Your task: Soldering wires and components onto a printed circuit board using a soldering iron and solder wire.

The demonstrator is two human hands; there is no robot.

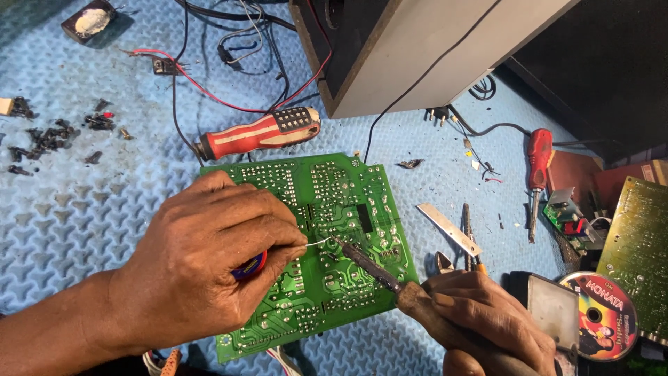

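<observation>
Pressing thin wire (319,241), iron tip (339,243) onto glossy green board (348,202).

My left hand (209,264) covers the near left part of the green circuit board (327,237), my right hand (480,324) crowds its near right corner. The red screwdriver (261,134) and grey cabinet (417,49) block the far side. Bare blue mat (76,209) lies open to the left; cutters (473,240), a blade (449,228) and a disc (600,317) clutter the right.
</observation>
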